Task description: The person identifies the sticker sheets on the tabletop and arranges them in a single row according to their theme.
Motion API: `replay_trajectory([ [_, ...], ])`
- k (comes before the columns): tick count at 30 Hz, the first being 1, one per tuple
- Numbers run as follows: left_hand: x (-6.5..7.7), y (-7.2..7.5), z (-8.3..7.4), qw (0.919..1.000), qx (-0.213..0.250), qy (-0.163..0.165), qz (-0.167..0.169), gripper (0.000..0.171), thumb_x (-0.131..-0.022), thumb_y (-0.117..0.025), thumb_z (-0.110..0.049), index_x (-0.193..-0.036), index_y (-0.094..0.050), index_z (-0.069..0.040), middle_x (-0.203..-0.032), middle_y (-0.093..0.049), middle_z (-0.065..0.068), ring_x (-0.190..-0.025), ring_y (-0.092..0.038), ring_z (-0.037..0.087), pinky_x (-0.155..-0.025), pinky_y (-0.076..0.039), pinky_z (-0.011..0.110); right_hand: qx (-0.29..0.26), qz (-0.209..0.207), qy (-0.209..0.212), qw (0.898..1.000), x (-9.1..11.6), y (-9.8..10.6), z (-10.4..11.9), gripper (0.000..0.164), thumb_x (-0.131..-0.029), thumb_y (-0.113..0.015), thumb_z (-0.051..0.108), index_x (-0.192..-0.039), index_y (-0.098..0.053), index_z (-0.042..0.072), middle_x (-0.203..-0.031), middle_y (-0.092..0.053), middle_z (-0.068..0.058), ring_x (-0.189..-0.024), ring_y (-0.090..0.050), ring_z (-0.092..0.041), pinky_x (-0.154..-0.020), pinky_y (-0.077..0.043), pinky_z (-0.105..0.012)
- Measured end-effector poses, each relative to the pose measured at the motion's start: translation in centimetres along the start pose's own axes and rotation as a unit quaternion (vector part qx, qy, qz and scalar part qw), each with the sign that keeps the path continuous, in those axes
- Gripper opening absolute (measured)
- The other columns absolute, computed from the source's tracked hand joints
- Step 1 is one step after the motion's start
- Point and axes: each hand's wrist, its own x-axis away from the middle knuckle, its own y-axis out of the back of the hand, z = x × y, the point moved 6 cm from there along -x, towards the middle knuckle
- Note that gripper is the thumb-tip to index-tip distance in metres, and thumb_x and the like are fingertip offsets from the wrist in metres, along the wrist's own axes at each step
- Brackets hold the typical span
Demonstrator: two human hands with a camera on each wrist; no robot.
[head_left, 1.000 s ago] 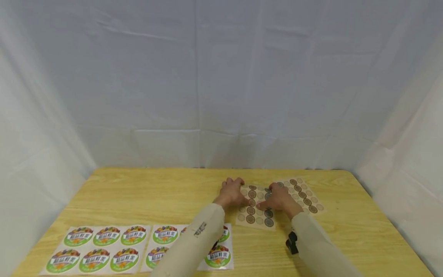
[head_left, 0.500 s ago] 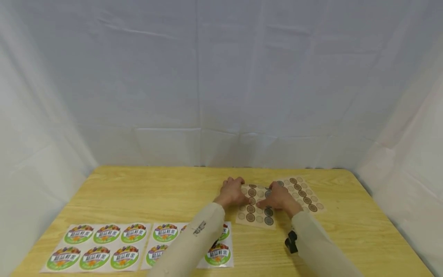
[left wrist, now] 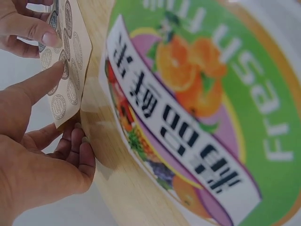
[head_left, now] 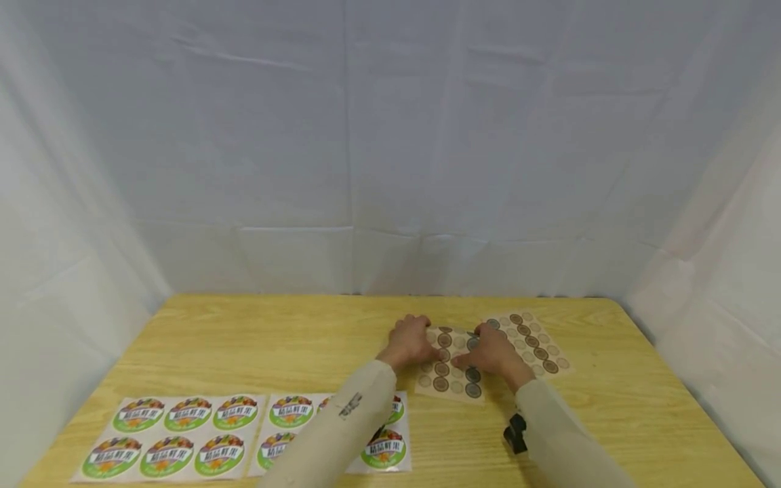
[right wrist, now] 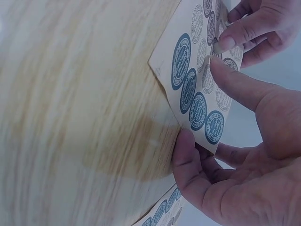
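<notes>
Sticker sheet (head_left: 450,377) lies between your hands, long axis apparently running away from you, left edge gripped by your left hand (head_left: 411,341), right edge by your right hand (head_left: 493,349) (neither is nearer).

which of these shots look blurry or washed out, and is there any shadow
Head view: soft, even light, print on the kraft sticker sheet too small to read; left wrist: the fruit sticker looms close, its lettering slightly soft; right wrist: the wood-grain tabletop looks washed out toward the left, with a shadow near the right hand.
</notes>
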Motion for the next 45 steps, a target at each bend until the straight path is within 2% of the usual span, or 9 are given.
replay_trajectory([
  [10,0.0,-0.1,0.1,0.9999,-0.011,-0.001,0.001,0.060,-0.075,-0.081,-0.032,-0.122,-0.059,-0.002,-0.113,-0.055,0.017,-0.106,-0.051,0.036,-0.088,-0.042,0.050,0.038,-0.018,-0.011,0.999,0.0,0.0,0.1,0.071,-0.079,-0.078,0.034,-0.126,-0.047,-0.009,-0.119,-0.050,-0.028,-0.111,-0.046,-0.045,-0.085,-0.043,-0.054],
  [16,0.0,-0.2,0.1,1.0000,-0.004,-0.006,0.002,0.060,-0.075,-0.082,-0.031,-0.121,-0.058,0.000,-0.113,-0.055,0.018,-0.106,-0.051,0.036,-0.088,-0.042,0.048,0.019,-0.011,-0.016,1.000,0.1,-0.1,0.1,0.072,-0.079,-0.078,0.032,-0.128,-0.046,-0.010,-0.115,-0.054,-0.026,-0.105,-0.052,-0.042,-0.082,-0.045,-0.053],
  [22,0.0,-0.4,-0.3,0.9998,0.007,-0.021,0.000,0.061,-0.075,-0.082,-0.025,-0.121,-0.056,0.005,-0.112,-0.054,0.019,-0.105,-0.052,0.034,-0.094,-0.042,0.042,0.007,-0.014,-0.017,1.000,0.2,-0.3,-0.1,0.075,-0.079,-0.078,0.032,-0.131,-0.044,-0.010,-0.119,-0.054,-0.026,-0.106,-0.053,-0.042,-0.084,-0.045,-0.053],
  [29,0.1,-0.4,-0.7,0.9999,-0.009,-0.012,-0.005,0.053,-0.075,-0.083,-0.026,-0.111,-0.059,0.004,-0.101,-0.052,0.014,-0.088,-0.052,0.025,-0.082,-0.046,0.039,0.002,-0.027,-0.013,1.000,0.4,-0.3,0.0,0.075,-0.080,-0.077,0.031,-0.132,-0.044,-0.010,-0.123,-0.052,-0.028,-0.110,-0.050,-0.046,-0.086,-0.044,-0.054],
  [33,0.1,-0.4,-0.4,0.9998,-0.016,-0.012,-0.007,0.053,-0.075,-0.082,-0.028,-0.111,-0.059,0.003,-0.100,-0.052,0.013,-0.087,-0.052,0.024,-0.081,-0.047,0.038,0.005,-0.029,-0.015,0.999,0.3,-0.5,0.0,0.077,-0.080,-0.077,0.032,-0.135,-0.043,-0.009,-0.125,-0.049,-0.030,-0.111,-0.049,-0.047,-0.086,-0.044,-0.055],
  [39,0.3,0.0,-0.3,0.9990,0.009,-0.036,-0.025,0.060,-0.076,-0.080,-0.028,-0.120,-0.057,0.005,-0.110,-0.054,0.016,-0.097,-0.055,0.027,-0.088,-0.046,0.040,0.007,-0.031,-0.001,1.000,0.5,-0.3,0.2,0.081,-0.081,-0.075,0.033,-0.139,-0.036,-0.010,-0.130,-0.043,-0.033,-0.113,-0.046,-0.049,-0.086,-0.043,-0.057],
  [42,0.6,0.4,-0.7,0.9974,0.027,-0.054,-0.038,0.067,-0.076,-0.080,-0.028,-0.127,-0.054,0.007,-0.117,-0.053,0.019,-0.105,-0.054,0.030,-0.093,-0.044,0.041,-0.009,-0.028,0.013,0.999,0.8,0.1,0.1,0.083,-0.084,-0.073,0.033,-0.140,-0.032,-0.012,-0.136,-0.036,-0.036,-0.119,-0.042,-0.051,-0.091,-0.040,-0.058],
  [45,1.1,0.8,-1.2,0.9964,0.034,-0.066,-0.040,0.070,-0.076,-0.080,-0.029,-0.129,-0.052,0.007,-0.119,-0.053,0.020,-0.105,-0.054,0.030,-0.095,-0.043,0.040,-0.020,-0.025,0.028,0.999,1.3,0.4,-0.2,0.082,-0.086,-0.071,0.033,-0.142,-0.030,-0.012,-0.140,-0.034,-0.035,-0.124,-0.038,-0.049,-0.096,-0.036,-0.058],
])
